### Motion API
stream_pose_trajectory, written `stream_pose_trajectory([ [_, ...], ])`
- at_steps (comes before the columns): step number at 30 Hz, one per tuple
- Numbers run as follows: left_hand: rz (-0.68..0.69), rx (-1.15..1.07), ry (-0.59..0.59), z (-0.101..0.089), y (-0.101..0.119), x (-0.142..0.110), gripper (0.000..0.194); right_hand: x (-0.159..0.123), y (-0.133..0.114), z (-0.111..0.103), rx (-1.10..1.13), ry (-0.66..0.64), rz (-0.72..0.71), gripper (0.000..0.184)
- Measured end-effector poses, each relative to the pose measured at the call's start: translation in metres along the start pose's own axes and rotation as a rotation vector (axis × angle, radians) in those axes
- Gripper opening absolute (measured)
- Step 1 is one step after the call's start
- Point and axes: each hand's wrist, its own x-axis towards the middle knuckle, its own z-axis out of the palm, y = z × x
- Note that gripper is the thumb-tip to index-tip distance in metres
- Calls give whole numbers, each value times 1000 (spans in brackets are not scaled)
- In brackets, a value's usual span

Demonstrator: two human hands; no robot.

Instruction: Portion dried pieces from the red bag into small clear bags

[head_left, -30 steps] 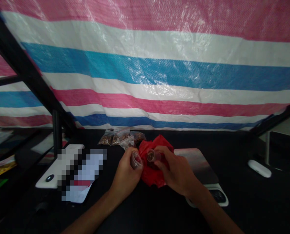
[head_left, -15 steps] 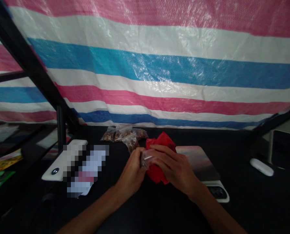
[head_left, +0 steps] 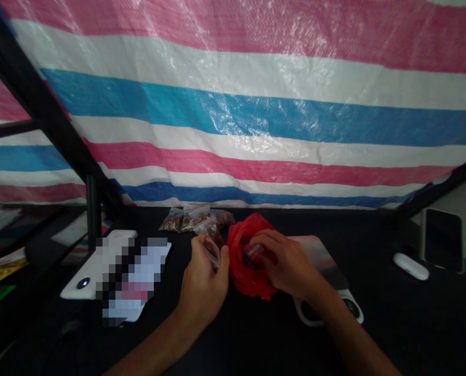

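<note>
My left hand is closed on a small clear zip bag, its mouth turned upward between thumb and fingers. What lies inside it is hard to see. To the right, a red plastic bag stands with its top spread apart. The fingers of my right hand reach into that mouth and pinch a small clear plastic piece, whose kind I cannot make out. Behind my left hand lie several zip bags filled with brown dried bits.
To the left lie a white phone and a pale, partly blurred flat thing. Under my right forearm is a flat patterned slab. Further right are a white earbud case and a dark-screened phone. A striped sheet hangs behind the table.
My hands have moved apart. The right hand has taken the clear piece from beside the left hand into the red bag, whose mouth now shows. The left hand has turned its zip bag upward.
</note>
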Motion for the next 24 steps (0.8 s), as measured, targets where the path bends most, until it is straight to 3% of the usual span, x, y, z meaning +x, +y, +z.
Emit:
stream_pose_trajectory([
  [3,-16,132,-99,2,5,-13,28,0,1,4,-55,-95,21,35],
  [6,-38,73,-290,10,0,-23,28,-1,3,9,-97,-152,54,32],
  [8,-57,-9,-348,16,-7,-23,24,-2,5,11,-99,-157,68,31],
  [12,-58,-288,-262,23,-18,-13,23,-1,7,12,-64,-122,71,31],
  [16,-82,-530,-140,20,-14,-3,27,-2,8,12,-24,-123,93,35],
  [24,-226,-591,-120,11,-7,2,25,-2,8,17,-16,-139,154,39],
])
